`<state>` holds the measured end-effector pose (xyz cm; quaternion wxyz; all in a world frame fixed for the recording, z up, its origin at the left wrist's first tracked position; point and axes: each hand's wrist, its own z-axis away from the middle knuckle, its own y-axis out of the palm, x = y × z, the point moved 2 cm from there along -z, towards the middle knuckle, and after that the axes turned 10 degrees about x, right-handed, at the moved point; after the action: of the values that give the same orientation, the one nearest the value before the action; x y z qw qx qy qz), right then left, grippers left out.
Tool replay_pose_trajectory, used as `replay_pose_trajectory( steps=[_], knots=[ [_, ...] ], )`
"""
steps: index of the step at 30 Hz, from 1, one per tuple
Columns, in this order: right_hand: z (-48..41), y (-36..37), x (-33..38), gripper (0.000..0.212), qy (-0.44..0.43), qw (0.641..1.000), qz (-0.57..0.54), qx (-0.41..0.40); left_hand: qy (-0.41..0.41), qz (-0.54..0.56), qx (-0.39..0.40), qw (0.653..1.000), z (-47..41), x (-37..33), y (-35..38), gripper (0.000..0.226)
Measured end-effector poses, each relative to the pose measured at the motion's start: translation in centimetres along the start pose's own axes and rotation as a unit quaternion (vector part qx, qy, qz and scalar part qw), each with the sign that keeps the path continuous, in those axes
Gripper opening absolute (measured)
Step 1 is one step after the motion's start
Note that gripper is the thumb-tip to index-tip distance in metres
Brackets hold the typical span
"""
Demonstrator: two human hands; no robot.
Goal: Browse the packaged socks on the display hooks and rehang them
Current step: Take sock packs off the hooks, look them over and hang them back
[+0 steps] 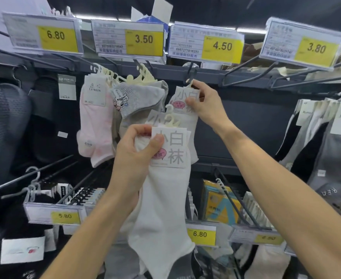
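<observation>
Midway through the rehanging, by my judgement: my right hand (pixel 203 103) pinches one white sock pack (pixel 182 97) at the display hook (pixel 190 74) under the 4.50 tag (pixel 222 46), while my left hand (pixel 137 156) grips the unhung packs (pixel 165 198) just below.

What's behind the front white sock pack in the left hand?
At least one more white sock pack with the same label, its cream hanger poking above the front pack. The front pack covers the rest, so the count is unclear.
</observation>
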<state>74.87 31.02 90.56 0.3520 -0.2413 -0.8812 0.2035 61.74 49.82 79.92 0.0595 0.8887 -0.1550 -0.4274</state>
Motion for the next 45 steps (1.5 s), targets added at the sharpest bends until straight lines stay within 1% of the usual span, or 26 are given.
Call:
replay_pose_trajectory(
  steps=[2,3,4,5,6,7,8,9,10,11,13,17,21,24,28,30,32,37,43,44,45],
  knots=[
    [0.7,-0.2,0.4,0.063,0.025,0.999,0.047,-0.007,0.017,-0.008,-0.002,1.0,-0.1,0.0,0.0,0.015],
    [1.4,-0.3,0.9,0.064,0.023,0.997,0.067,-0.032,0.026,-0.012,-0.003,1.0,-0.1,0.0,0.0,0.015],
    [2.3,-0.5,1.6,0.062,0.008,0.995,0.069,-0.066,0.034,-0.016,-0.002,0.999,-0.2,0.0,0.0,0.014],
    [3.4,-0.7,2.5,0.055,-0.012,0.994,0.05,-0.097,0.04,-0.021,-0.001,0.999,-0.3,0.1,0.0,0.014],
    [4.7,-0.9,3.4,0.045,-0.023,0.993,0.014,-0.111,0.044,-0.023,-0.001,0.999,-0.3,0.1,0.0,0.013],
    [6.0,-1.1,4.4,0.035,-0.025,0.994,-0.032,-0.097,0.048,-0.025,-0.001,0.999,-0.4,0.2,0.0,0.014],
    [7.4,-1.1,5.2,0.029,-0.025,0.995,-0.074,-0.054,0.054,-0.025,-0.003,0.998,-0.4,0.2,0.0,0.015],
    [8.9,-0.9,5.9,0.029,-0.024,0.995,-0.093,-0.001,0.062,-0.025,-0.005,0.998,-0.5,0.2,0.1,0.018],
    [10.3,-0.6,6.5,0.033,-0.024,0.995,-0.087,0.043,0.069,-0.023,-0.007,0.997,-0.6,0.2,0.2,0.021],
    [11.5,-0.4,6.9,0.036,-0.023,0.995,-0.073,0.069,0.077,-0.021,-0.008,0.997,-0.6,0.2,0.3,0.023],
    [12.8,0.2,7.1,0.04,-0.022,0.994,-0.066,0.087,0.093,-0.027,-0.002,0.995,-0.8,0.2,0.8,0.023],
    [12.6,-0.1,6.2,0.027,-0.017,0.984,-0.146,0.1,0.098,-0.036,0.005,0.995,-1.3,0.6,1.5,0.016],
    [12.3,-0.4,5.8,0.027,-0.02,0.977,-0.185,0.109,0.085,-0.056,-0.002,0.995,-1.8,1.0,1.1,0.012],
    [11.3,-1.1,5.4,0.021,-0.025,0.983,-0.169,0.072,0.083,-0.091,-0.011,0.992,-1.9,1.2,0.5,0.014],
    [7.5,-2.6,4.3,0.029,0.003,0.988,-0.155,-0.027,0.104,-0.137,-0.02,0.985,-1.9,1.3,-0.4,0.02],
    [5.6,-3.0,3.9,0.033,-0.014,0.989,-0.142,-0.047,0.11,-0.149,-0.017,0.983,-2.0,1.3,-0.7,0.021],
    [4.0,-2.8,3.5,0.034,-0.04,0.992,-0.11,-0.047,0.116,-0.16,-0.01,0.98,-2.0,1.4,-0.7,0.021],
    [1.6,-1.5,2.3,0.039,-0.056,0.997,-0.043,-0.027,0.128,-0.184,-0.006,0.975,-1.9,1.4,-0.6,0.025],
    [1.9,-0.7,1.5,0.043,-0.04,0.999,0.014,0.003,0.108,-0.201,0.002,0.974,-1.6,1.4,-0.4,0.026],
    [2.1,-0.7,1.6,0.045,-0.03,0.999,0.032,0.0,0.106,-0.202,0.002,0.974,-1.5,1.4,-0.4,0.026],
    [2.5,-0.8,1.9,0.046,-0.023,0.998,0.062,-0.02,0.105,-0.202,0.003,0.974,-1.5,1.3,-0.4,0.027]
  ],
)
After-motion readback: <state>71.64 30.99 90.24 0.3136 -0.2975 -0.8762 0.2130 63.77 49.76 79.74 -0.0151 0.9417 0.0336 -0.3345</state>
